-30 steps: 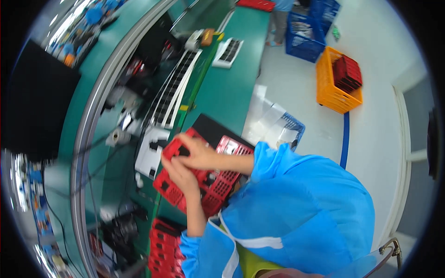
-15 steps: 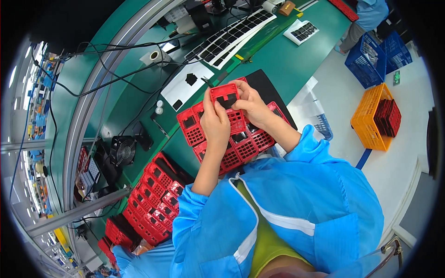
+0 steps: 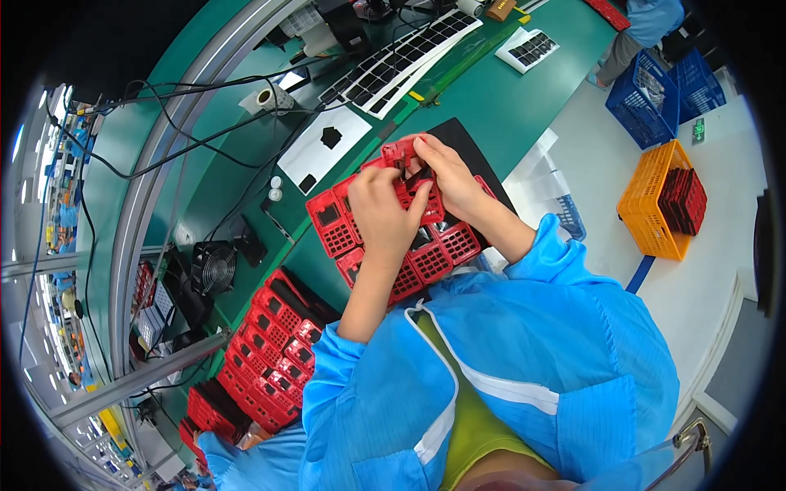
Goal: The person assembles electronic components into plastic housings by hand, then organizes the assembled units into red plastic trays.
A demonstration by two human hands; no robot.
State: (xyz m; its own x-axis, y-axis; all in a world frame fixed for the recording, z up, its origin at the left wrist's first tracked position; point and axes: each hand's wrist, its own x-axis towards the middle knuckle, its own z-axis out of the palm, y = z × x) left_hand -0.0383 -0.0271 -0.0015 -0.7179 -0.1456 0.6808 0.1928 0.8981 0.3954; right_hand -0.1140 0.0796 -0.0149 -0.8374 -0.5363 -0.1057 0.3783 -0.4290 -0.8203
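My right hand (image 3: 452,177) grips a red plastic housing (image 3: 399,150), tilted above a tray-like group of similar parts, with the fingers at its upper edge. Close against its left side is my left hand (image 3: 383,203), fingers curled in and thumb stretched toward the right hand. Whatever its fingertips pinch is hidden. Beneath both hands lie several red housings (image 3: 331,217) in rows, each with a dark window and a grid of small key openings. A black mat or board (image 3: 458,139) shows under them at the far right.
More red housings (image 3: 266,352) cover the bench at left, beside another person's blue sleeve (image 3: 254,462). A white sheet with black pieces (image 3: 340,135), a tape roll (image 3: 274,99) and dark film strips (image 3: 401,61) lie beyond. Cables hang at left. A yellow crate (image 3: 647,196) stands right.
The housing has tipped over from facing up. My left hand has let go of its left edge and curled in front of it; my right hand has shifted along its edge.
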